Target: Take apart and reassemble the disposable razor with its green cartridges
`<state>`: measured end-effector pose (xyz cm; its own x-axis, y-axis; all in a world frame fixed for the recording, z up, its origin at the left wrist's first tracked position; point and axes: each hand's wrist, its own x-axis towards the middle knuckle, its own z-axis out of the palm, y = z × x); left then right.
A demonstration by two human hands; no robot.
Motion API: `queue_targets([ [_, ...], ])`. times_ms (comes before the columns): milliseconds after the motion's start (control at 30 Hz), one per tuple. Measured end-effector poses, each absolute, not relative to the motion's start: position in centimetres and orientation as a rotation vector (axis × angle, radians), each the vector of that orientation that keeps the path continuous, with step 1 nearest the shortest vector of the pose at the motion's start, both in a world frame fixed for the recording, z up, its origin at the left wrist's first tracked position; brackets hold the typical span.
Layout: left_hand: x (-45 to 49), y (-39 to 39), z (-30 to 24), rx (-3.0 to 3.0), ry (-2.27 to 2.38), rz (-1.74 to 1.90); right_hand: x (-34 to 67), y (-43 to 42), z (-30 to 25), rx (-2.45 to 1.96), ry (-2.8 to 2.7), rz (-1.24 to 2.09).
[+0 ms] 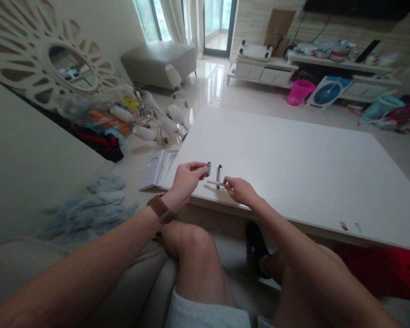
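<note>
My left hand [187, 178] pinches a small teal and dark piece [208, 168] just above the near left corner of the white table [294, 159]. My right hand [241, 190] pinches the end of a thin white stick [214, 182] that lies low over the table and points left. A small dark upright part [218, 172] stands on the table between the two hands, just behind the stick. A brown strap is on my left wrist.
An open white case [157, 169] lies on the floor left of the table. A chandelier with white shades [150, 119] and a cluttered pile sit beyond it. A grey rug [99, 205] lies at left. A pink basket [299, 91] and fan [328, 91] stand far back.
</note>
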<state>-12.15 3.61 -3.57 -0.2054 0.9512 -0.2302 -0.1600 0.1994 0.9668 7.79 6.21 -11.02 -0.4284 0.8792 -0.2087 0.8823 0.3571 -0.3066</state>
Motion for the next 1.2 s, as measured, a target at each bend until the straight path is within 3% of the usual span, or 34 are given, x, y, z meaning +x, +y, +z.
queue_targets([
  [367, -12.1, 3.6, -3.6, 0.861, 1.371, 1.245, 8.3, 6.2, -11.4, 1.454, 2.580, -0.834],
  [533, -12.1, 3.6, -3.7, 0.865, 1.357, 1.238, 7.9, 6.4, -11.8, 1.729, 2.589, -0.783],
  [733, -12.2, 3.5, -3.7, 0.873, 1.363, 1.240, 8.0, 6.4, -11.9, 1.414, 2.537, -0.977],
  [933, -12.1, 3.6, -3.7, 0.878, 1.364, 1.230, 7.8, 6.3, -12.0, 1.731, 2.558, -0.831],
  [1100, -12.1, 3.6, -3.7, 0.880, 1.370, 1.225, 7.1, 5.8, -12.2, 1.348, 2.589, -1.092],
  [1200, -12.1, 3.5, -3.6, 0.870, 1.365, 1.227, 7.0, 5.9, -12.1, 1.496, 2.664, -0.997],
])
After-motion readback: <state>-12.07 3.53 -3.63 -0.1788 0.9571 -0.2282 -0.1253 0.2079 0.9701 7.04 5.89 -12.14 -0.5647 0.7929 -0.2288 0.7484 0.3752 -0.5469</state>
